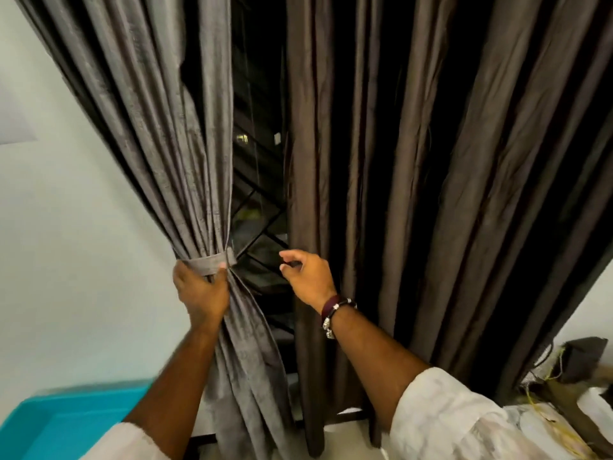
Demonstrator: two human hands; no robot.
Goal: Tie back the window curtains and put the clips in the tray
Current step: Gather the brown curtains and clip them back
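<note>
Pale sleeves frame the bottom of the view as a person works at a window after dark. From there the left hand (pixel 202 293) reaches up to the left curtain (pixel 172 154), its grip curled round the gathered folds just below the tie-back band (pixel 212 262), thumb against the band's lower edge. That grey band wraps the bunched fabric crosswise, its free end pointing right toward the gap between the panels.

Just to the right, apart from the cloth, the right hand (pixel 306 277) hovers with loosely curled fingers that hold nothing, thumb and forefinger close together as though ready to pinch. A bracelet (pixel 335 310) circles its wrist. It is the nearer hand to the right curtain (pixel 431 177), which hangs straight down just beside it, untied, its long folds running vertically from top to sill.

Judged from this, the left panel looks secured or nearly so, and the coming move likely turns on the right hand sweeping rightward to gather the loose brown panel. That panel is darker and smoother than the silvery, textured left one. Between them, dark window glass (pixel 258 194) shows diagonal bars and faint lights.

No clips can be made out. A turquoise tray (pixel 66 423) sits low at left, near the left elbow.
</note>
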